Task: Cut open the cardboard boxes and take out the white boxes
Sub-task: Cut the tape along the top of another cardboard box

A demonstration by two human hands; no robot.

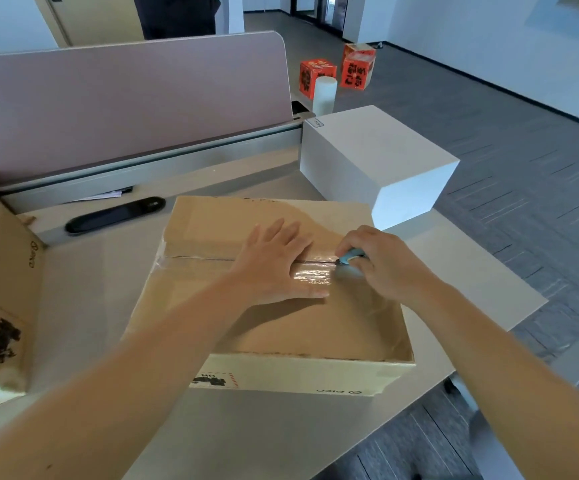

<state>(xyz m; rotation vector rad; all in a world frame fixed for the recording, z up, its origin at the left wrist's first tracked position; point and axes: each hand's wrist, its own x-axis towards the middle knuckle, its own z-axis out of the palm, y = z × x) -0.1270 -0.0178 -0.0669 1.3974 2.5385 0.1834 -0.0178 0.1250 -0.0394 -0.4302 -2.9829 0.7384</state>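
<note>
— Brown cardboard box [274,327] with the taped seam sits mid-frame on the pale grey counter [482,282]. Left hand [277,268] lies spread flat across the tape; right hand [381,265] pinches a small light-blue cutter [350,257] at the seam.

— Risk?

— Left fingertips [319,293] sit just beside the blade's line; a slip could nick them, and a deep cut might score whatever's inside.

— Hidden?

— The blade tip and the contents. One plain white box [378,161] stands at upper right.
</note>
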